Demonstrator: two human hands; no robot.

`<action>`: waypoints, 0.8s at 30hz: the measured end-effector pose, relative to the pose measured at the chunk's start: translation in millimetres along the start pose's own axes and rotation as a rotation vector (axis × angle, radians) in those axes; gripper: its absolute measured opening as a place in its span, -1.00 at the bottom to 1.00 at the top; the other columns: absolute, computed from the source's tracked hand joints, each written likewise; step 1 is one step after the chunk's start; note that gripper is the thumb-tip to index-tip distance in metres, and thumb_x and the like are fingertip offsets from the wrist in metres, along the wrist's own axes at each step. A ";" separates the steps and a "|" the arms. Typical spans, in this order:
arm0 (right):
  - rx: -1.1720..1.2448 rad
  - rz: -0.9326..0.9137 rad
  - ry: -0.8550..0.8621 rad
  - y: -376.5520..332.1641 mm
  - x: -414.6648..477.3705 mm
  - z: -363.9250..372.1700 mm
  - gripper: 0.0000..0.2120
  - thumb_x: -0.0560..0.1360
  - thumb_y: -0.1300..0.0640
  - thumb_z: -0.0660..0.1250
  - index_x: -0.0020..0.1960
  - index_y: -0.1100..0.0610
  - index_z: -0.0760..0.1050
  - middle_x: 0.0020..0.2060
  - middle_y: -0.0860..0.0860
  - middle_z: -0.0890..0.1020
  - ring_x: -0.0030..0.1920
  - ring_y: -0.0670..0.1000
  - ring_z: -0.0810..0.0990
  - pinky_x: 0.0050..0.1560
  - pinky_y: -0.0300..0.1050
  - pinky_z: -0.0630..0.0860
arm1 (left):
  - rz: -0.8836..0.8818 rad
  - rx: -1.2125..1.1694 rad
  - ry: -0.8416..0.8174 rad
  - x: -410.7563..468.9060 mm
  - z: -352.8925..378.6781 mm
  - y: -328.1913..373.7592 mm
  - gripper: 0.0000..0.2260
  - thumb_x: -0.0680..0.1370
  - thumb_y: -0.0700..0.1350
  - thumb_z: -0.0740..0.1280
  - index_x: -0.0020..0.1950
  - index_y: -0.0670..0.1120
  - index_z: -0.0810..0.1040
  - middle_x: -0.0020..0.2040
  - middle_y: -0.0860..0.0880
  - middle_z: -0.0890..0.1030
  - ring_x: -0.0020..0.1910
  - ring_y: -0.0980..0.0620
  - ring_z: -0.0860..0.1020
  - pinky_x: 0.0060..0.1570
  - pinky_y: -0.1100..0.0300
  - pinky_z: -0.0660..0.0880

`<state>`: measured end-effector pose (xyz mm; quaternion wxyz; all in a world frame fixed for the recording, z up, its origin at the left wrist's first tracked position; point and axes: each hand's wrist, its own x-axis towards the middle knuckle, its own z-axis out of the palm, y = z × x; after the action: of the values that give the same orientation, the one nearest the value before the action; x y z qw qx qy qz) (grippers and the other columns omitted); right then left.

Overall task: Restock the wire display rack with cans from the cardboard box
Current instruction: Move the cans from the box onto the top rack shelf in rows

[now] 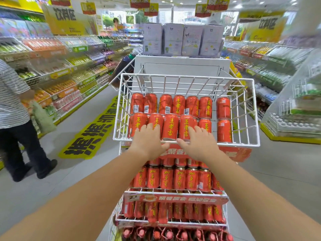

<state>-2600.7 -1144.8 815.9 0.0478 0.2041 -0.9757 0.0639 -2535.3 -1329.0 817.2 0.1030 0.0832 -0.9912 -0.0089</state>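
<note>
A white wire display rack point(250, 105) stands in front of me, its top basket holding two rows of red cans with yellow characters point(171, 126). My left hand point(147, 141) lies flat over the basket's front rim, fingers spread against the front cans. My right hand point(199, 142) rests beside it in the same way, fingers touching the cans right of centre. Neither hand is wrapped around a can. Lower tiers point(175, 178) are packed with more red cans. No cardboard box is in view.
A person in a striped shirt point(12, 101) stands at the left shelves with a bag. Stocked shelves point(69, 70) line both aisles. Pale cartons point(182, 40) sit on a white stand behind the rack. Yellow floor lettering point(93, 134) runs on the left.
</note>
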 end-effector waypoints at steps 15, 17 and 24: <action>-0.083 0.068 0.012 -72.0 -149.2 73.8 -0.22 0.57 -0.36 0.02 0.63 0.07 -0.01 0.62 0.11 0.04 0.60 0.16 0.01 0.55 0.18 0.04 | 0.229 0.076 -0.080 -135.5 62.0 -73.9 -0.01 0.47 0.48 0.13 0.65 -0.08 -0.17 0.65 -0.20 -0.10 0.62 -0.23 -0.06 0.50 -0.30 0.05; -0.080 0.067 -0.028 -73.8 -164.8 96.7 -0.21 0.57 -0.35 0.02 0.63 0.07 0.00 0.62 0.12 0.05 0.60 0.17 0.02 0.55 0.17 0.05 | 0.245 0.064 -0.104 -151.7 85.1 -78.1 -0.01 0.47 0.49 0.11 0.65 -0.08 -0.17 0.65 -0.20 -0.12 0.62 -0.24 -0.07 0.51 -0.28 0.05; -0.061 0.036 -0.183 -68.0 -201.8 194.1 -0.22 0.56 -0.33 0.06 0.62 0.10 0.04 0.60 0.15 0.10 0.59 0.19 0.07 0.54 0.19 0.10 | 0.206 0.046 -0.208 -203.7 175.7 -77.7 -0.03 0.48 0.47 0.10 0.65 -0.10 -0.16 0.65 -0.22 -0.07 0.62 -0.26 -0.02 0.50 -0.29 0.08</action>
<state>-2402.2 -1155.5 607.4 -0.0366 0.1898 -0.9810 0.0160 -2362.1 -1371.5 601.3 -0.0018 -0.0179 -0.9997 0.0157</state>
